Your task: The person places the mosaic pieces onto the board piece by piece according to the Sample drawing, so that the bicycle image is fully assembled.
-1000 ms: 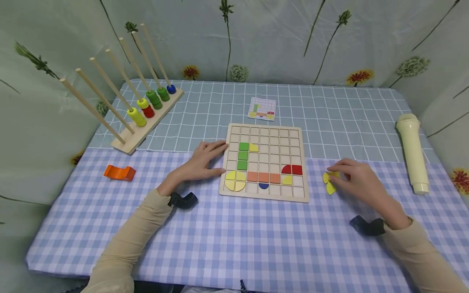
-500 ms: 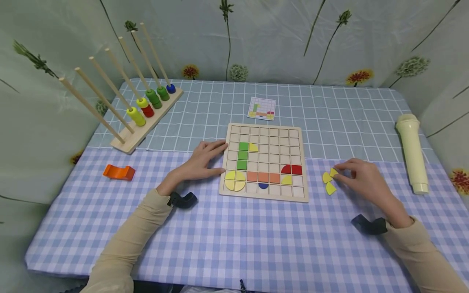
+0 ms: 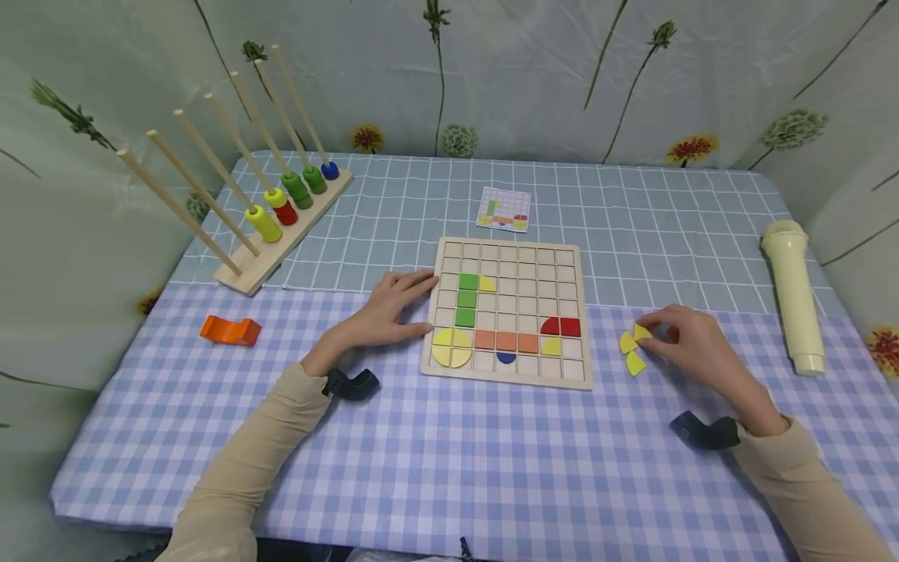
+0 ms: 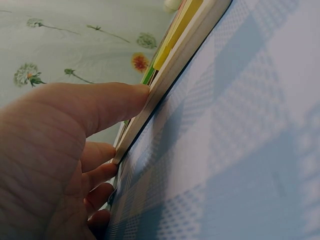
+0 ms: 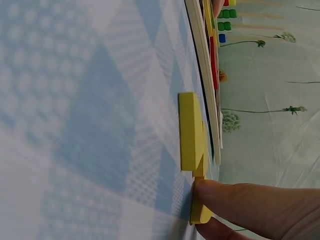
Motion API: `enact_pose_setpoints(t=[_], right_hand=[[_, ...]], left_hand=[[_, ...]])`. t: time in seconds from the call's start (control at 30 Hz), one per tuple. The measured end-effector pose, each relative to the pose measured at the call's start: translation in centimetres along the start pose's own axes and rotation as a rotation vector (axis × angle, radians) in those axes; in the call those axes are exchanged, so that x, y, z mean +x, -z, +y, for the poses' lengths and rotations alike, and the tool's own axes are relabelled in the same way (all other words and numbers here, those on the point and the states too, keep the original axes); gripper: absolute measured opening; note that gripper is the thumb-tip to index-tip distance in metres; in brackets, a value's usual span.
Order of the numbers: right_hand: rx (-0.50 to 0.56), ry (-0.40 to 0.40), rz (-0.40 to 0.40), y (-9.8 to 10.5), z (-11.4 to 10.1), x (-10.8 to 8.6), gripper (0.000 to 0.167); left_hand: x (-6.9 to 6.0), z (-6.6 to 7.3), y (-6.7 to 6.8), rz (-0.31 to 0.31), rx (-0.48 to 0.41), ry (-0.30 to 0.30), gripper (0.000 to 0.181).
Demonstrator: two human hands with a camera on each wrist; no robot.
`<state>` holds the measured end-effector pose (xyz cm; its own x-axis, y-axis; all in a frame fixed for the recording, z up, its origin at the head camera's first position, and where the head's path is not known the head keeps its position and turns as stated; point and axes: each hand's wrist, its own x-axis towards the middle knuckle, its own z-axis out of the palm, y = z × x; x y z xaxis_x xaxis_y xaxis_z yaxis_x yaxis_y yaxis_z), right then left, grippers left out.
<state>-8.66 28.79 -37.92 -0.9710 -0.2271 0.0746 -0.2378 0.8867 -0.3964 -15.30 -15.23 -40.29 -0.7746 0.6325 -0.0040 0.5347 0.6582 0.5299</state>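
A wooden grid board point(image 3: 513, 265) lies mid-table, bearing green squares point(image 3: 466, 299), orange squares point(image 3: 506, 341), red pieces point(image 3: 570, 327), a small blue piece point(image 3: 506, 357) and several yellow quarter circles point(image 3: 452, 347). My left hand point(image 3: 386, 314) touches the board's left edge with spread, fairly straight fingers; in the left wrist view the thumb point(image 4: 115, 102) meets the rim. Right of the board, my right hand point(image 3: 695, 343) pinches a yellow quarter-circle piece point(image 5: 201, 212) between thumb and finger, at the cloth. Beside it lie two more yellow quarter circles point(image 3: 635, 363).
Behind the board lies a small pattern card point(image 3: 503, 209). At the back left stands a peg abacus point(image 3: 281, 218) with coloured beads, and an orange block point(image 3: 230, 331) lies before it. A cream cylinder point(image 3: 792, 297) lies on the right side.
My right hand has shifted slightly right; the yellow piece at its fingertips has come apart a little from the other two. The left hand stays at the board's edge.
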Motion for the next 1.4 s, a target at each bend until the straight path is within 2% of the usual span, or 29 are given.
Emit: enact_pose_setpoints(t=[0.33,0.53,0.9,1.1,1.4], right_hand=[[0.048,-0.004,0.039,0.0,0.1,-0.3,0.026],[0.062,-0.009,0.063,-0.1,-0.1,-0.3,0.019],[0.100,-0.035,0.109,0.0,-1.3,-0.7,0.016],[0.153,-0.010,0.102,-0.1,-2.3,-0.8,0.017],[0.274,0.073,0.076,-0.9,-4.1,-0.7,0.013]], left_hand=[[0.1,0.1,-0.1,-0.001,0.000,0.005,0.075],[0.0,0.0,0.0,0.000,0.004,0.003,0.075],[0.1,-0.1,-0.2,0.007,0.003,0.007,0.074],[0.0,0.0,-0.2,0.005,0.004,0.006,0.075],[0.1,0.0,-0.1,0.005,0.001,0.003,0.076]])
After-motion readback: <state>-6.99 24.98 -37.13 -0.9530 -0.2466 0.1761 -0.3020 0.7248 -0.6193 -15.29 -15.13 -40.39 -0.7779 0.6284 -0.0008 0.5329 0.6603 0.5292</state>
